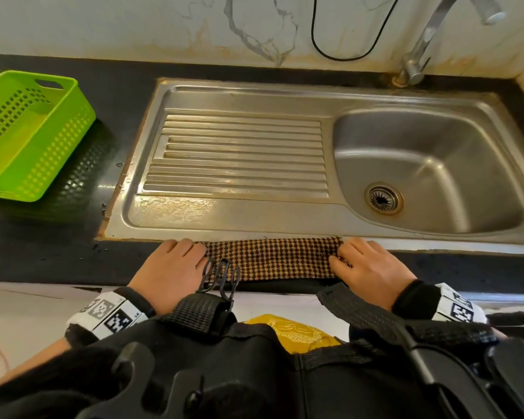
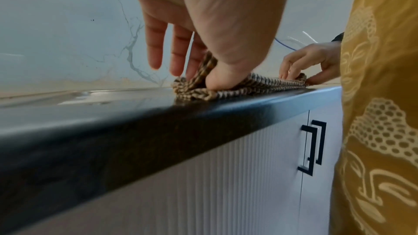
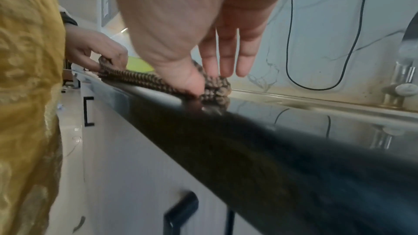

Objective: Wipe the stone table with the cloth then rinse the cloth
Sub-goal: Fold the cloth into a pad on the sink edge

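Two hands pinch the checked cloth (image 1: 272, 258) at its ends on the dark tabletop (image 1: 43, 255): left hand (image 1: 171, 267) and right hand (image 1: 372, 267), thumb against fingers. Green basket (image 1: 31, 134) and steel sink (image 1: 421, 164) hold nothing visible; the faucet (image 1: 430, 34) is cut off.

The head view looks steeply down from above onto the black stone counter (image 1: 43, 255) and steel sink (image 1: 236, 219), facing the wall. The left wrist view sits low at the counter's front edge, close behind the left hand (image 2: 203, 24), facing rightward along it. The right wrist view mirrors this, facing leftward. All three share the brown checked cloth (image 1: 272, 258).
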